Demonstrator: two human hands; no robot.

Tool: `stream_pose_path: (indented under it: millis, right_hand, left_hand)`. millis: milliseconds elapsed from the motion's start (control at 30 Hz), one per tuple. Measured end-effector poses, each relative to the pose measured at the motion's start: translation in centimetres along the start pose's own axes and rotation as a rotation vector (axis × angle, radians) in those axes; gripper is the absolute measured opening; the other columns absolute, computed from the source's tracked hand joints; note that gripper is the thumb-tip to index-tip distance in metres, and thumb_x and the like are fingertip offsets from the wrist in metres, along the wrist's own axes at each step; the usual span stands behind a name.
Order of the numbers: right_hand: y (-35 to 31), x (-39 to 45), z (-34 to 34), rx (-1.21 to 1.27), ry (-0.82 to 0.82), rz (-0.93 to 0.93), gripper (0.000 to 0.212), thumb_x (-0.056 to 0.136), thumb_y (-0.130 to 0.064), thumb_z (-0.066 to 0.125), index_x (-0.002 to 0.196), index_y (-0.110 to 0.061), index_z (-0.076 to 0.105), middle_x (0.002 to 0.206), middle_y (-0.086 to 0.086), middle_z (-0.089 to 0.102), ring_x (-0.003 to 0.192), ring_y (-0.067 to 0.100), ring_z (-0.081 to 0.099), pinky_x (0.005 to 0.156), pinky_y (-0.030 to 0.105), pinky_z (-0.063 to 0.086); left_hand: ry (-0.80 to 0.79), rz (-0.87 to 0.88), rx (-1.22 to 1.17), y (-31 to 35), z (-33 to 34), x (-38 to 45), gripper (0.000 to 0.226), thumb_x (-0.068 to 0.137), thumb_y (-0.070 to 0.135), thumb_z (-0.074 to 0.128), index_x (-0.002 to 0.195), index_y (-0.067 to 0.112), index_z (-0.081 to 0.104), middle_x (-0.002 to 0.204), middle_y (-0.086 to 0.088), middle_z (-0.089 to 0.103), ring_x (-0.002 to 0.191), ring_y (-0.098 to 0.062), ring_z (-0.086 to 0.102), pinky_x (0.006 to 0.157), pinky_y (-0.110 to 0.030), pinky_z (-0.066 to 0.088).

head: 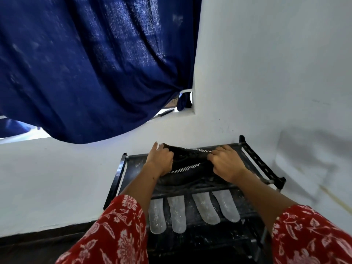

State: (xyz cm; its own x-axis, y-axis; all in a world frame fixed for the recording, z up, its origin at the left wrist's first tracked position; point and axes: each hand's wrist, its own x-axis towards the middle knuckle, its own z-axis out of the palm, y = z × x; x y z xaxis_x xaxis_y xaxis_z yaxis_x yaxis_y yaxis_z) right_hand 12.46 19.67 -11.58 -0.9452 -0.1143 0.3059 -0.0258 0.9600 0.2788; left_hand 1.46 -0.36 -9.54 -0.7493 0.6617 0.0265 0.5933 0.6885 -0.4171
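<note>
A black shoe (190, 159) with white stripes lies sideways on the top shelf of a black shoe rack (262, 164). My left hand (161, 160) grips its left end, fingers curled over the edge. My right hand (227, 162) grips the right end the same way. A second dark shoe (182, 181) lies just in front of it on the same shelf, partly hidden by my forearms. Both sleeves are red with a white flower print.
On the shelf below stand several grey shoe soles (205, 208), toes toward me. The rack stands against a white wall (266, 73). A dark blue curtain (95, 63) hangs over a window at the upper left. Dark floor (38, 244) shows at the lower left.
</note>
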Motion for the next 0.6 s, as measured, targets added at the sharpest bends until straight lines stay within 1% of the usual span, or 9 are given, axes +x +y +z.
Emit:
stream_pose_path:
  millis: [67,167,267,333,367,467,600]
  right_hand:
    - [0.0,-1.6,0.7,-0.011,-0.016,0.031,0.029,0.084,-0.017,0.049,0.111,-0.018,0.058,0.111,0.002,0.062,0.113,0.022,0.049,0.096,0.034,0.029]
    - [0.0,-2.9,0.9,-0.016,-0.05,0.051,0.037,0.085,-0.012,0.05,0.121,-0.02,0.053,0.118,0.0,0.059,0.118,0.02,0.045,0.096,0.033,0.028]
    - [0.2,-2.4,1.1,-0.05,-0.069,0.043,0.037,0.083,-0.012,0.056,0.119,-0.02,0.053,0.119,0.0,0.058,0.119,0.02,0.045,0.097,0.033,0.029]
    - [0.6,-1.9,1.2,-0.056,-0.081,0.037,0.036,0.082,-0.011,0.058,0.117,-0.019,0.054,0.12,0.001,0.058,0.12,0.02,0.045,0.097,0.034,0.03]
    - [0.8,-1.8,1.4,-0.059,-0.089,0.033,0.036,0.081,-0.01,0.058,0.116,-0.019,0.054,0.12,0.001,0.058,0.12,0.021,0.044,0.097,0.034,0.031]
    - [1.2,-1.5,2.0,-0.078,-0.087,0.018,0.034,0.081,-0.011,0.058,0.114,-0.019,0.056,0.119,0.001,0.06,0.119,0.02,0.045,0.097,0.034,0.03]
    - [1.2,-1.1,2.6,-0.084,-0.087,0.006,0.029,0.082,-0.014,0.058,0.11,-0.02,0.059,0.113,-0.001,0.063,0.116,0.019,0.046,0.098,0.034,0.029]
  left_hand:
    - [0.006,0.02,0.054,0.5,0.3,-0.4,0.035,0.098,0.028,0.036,0.125,0.014,0.052,0.132,-0.008,0.054,0.132,-0.025,0.036,0.116,-0.045,0.013]
    - [0.004,0.043,0.102,1.1,0.3,-0.7,0.034,0.097,0.025,0.039,0.127,0.014,0.051,0.132,-0.008,0.054,0.133,-0.024,0.036,0.116,-0.044,0.013]
    - [-0.003,0.079,0.159,1.0,0.7,-0.1,0.034,0.095,0.021,0.045,0.128,0.014,0.05,0.132,-0.008,0.054,0.131,-0.025,0.038,0.118,-0.044,0.012]
    - [0.01,0.112,0.201,0.5,0.9,0.6,0.032,0.093,0.017,0.049,0.125,0.013,0.053,0.128,-0.008,0.056,0.126,-0.024,0.043,0.117,-0.04,0.015]
    - [0.018,0.133,0.227,0.2,1.0,1.1,0.029,0.093,0.015,0.049,0.121,0.013,0.055,0.125,-0.008,0.058,0.122,-0.024,0.047,0.115,-0.036,0.019]
    - [0.015,0.17,0.286,-0.7,0.7,2.2,0.022,0.092,0.013,0.05,0.111,0.011,0.062,0.117,-0.007,0.063,0.113,-0.024,0.053,0.101,-0.03,0.033]
    - [0.01,0.153,0.298,-1.2,0.8,3.3,0.022,0.089,0.001,0.05,0.105,0.008,0.064,0.11,-0.009,0.066,0.109,-0.026,0.056,0.091,-0.03,0.041]
